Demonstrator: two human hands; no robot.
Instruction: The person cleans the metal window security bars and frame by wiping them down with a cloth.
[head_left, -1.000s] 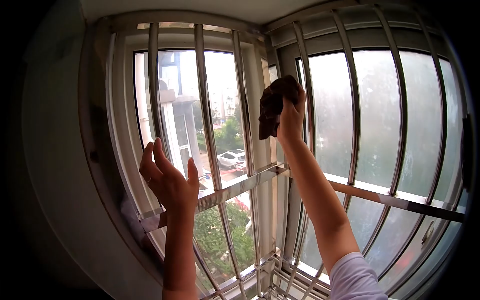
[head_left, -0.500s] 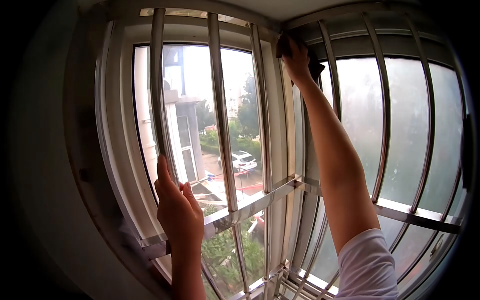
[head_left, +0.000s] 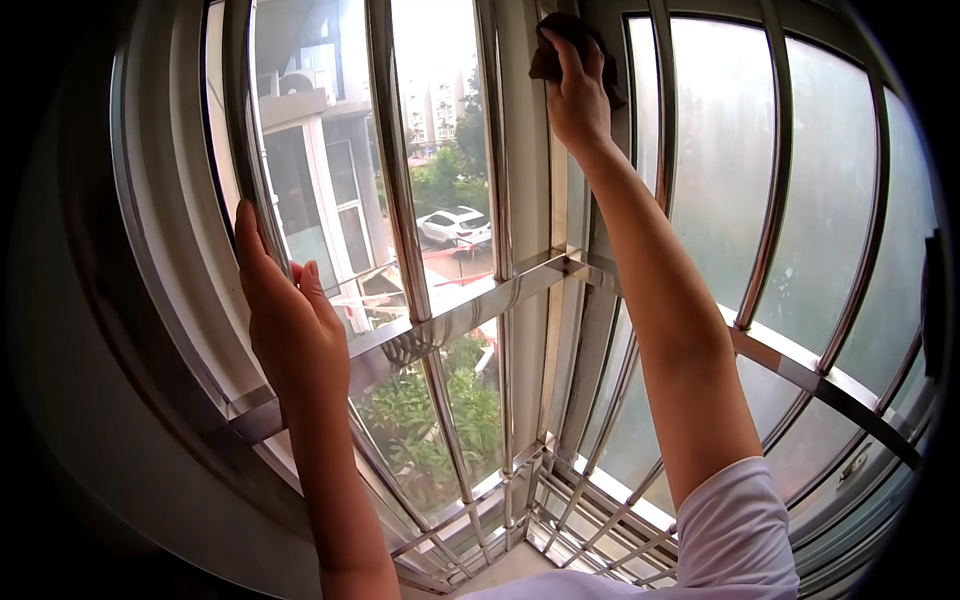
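Observation:
My left hand [head_left: 296, 325] is wrapped round a shiny upright metal bar [head_left: 243, 110] on the left side of the window grille. Its fingers pass behind the bar, and the thumb points up. Higher up, in the corner where the two window walls meet, my right hand [head_left: 580, 108] grips a bunched dark brown cloth [head_left: 547, 62]. The cloth lies against the pale corner frame [head_left: 523, 130], between the bars of the two sides. Part of it is hidden behind my fingers.
A flat metal crossbar [head_left: 470, 312] runs round the corner below my hands. Frosted panes [head_left: 720, 170] stand behind bars on the right. Through the clear left pane show a white car [head_left: 455, 228] and green plants [head_left: 430, 405]. More grille bars [head_left: 600, 505] lie low down.
The view has tilted downward. My right hand has brought the cloth lower along the corner, away from the ceiling. My left hand keeps its hold on the same bar.

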